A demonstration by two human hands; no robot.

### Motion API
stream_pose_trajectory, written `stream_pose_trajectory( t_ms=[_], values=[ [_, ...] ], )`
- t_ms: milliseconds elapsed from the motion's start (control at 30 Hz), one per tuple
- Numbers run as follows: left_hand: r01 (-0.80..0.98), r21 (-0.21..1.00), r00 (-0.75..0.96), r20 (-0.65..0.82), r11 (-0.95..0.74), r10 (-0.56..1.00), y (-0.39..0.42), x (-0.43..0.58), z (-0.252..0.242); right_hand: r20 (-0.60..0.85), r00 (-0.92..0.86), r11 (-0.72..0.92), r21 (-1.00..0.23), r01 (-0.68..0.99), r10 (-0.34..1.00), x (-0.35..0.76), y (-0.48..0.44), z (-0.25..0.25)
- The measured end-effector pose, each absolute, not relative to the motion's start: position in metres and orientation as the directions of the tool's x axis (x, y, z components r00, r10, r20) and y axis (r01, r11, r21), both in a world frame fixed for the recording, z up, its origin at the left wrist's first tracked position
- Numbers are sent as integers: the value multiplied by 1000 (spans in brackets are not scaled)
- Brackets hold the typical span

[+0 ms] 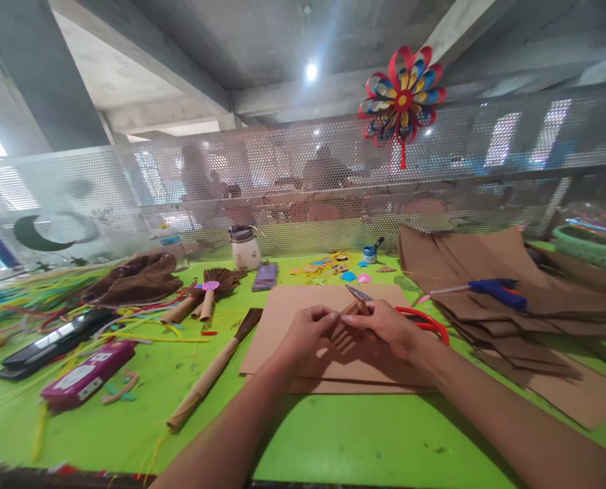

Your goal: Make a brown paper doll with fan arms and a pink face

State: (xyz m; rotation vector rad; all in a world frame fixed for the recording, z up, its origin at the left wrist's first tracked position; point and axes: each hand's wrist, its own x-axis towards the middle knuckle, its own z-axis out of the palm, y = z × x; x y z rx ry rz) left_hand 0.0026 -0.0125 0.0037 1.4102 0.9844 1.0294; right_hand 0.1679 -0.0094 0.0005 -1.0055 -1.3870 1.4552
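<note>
A small piece of brown paper (pixel 344 334) with fringe-like cut strips is pinched between my two hands, above a stack of brown sheets. My left hand (pixel 306 334) grips its left side with thumb and forefinger. On the other side, my right hand (pixel 388 327) has its fingers closed on the paper. Red-handled scissors (pixel 433 324) show behind my right hand, blades pointing up and left; whether that hand also holds them or they lie on the sheet (pixel 277 319), I cannot tell. Part of the fringed paper is hidden by my fingers.
Left on the green table lie a paper roll with a fringed end (pixel 208 380), a purple box (pixel 89 377), a black stapler-like tool (pixel 53 343) and coloured strips. Brown paper sheets (pixel 460 265) with a blue glue gun (pixel 496 292) are piled right. A perforated screen (pixel 282 170) stands behind.
</note>
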Motion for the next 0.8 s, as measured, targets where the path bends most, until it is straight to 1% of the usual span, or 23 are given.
stream_pose_trajectory(
  t_ms=[67, 133, 200, 267, 367, 433, 500, 567, 667, 800],
  values=[
    [-27, 1000, 336, -5, 14, 942, -13, 1, 3, 42, -283, 25, -998, -61, 958, 168, -10, 2],
    [-10, 1000, 359, -21, 26, 933, -13, 2, 2, 62, -257, 50, -997, -56, 964, 169, -10, 2],
    [66, 997, 331, 24, -48, 943, -13, 3, 1, 73, -247, 63, -997, -46, 966, 169, -9, 1],
    [176, 971, 281, 110, -164, 953, -13, 5, 2, 74, -235, 68, -997, -35, 969, 169, -8, -1],
    [375, 863, 238, 263, -338, 935, -13, 7, 4, 56, -205, 55, -998, -12, 977, 168, -7, -5],
    [492, 754, 260, 350, -435, 900, -13, 7, 3, 39, -198, 37, -999, -15, 979, 166, -7, -6],
    [562, 647, 313, 410, -515, 857, -14, 8, 2, 21, -205, 12, -999, -44, 979, 166, -7, -7],
    [594, 576, 361, 433, -561, 826, -14, 8, 0, 11, -206, -4, -997, -73, 979, 165, -7, -7],
    [626, 514, 400, 433, -586, 807, -15, 9, -2, 24, -194, 9, -997, -79, 981, 164, -7, -6],
    [660, 503, 387, 409, -558, 826, -16, 9, -3, 29, -213, 17, -998, -59, 977, 165, -9, -5]
  ],
)
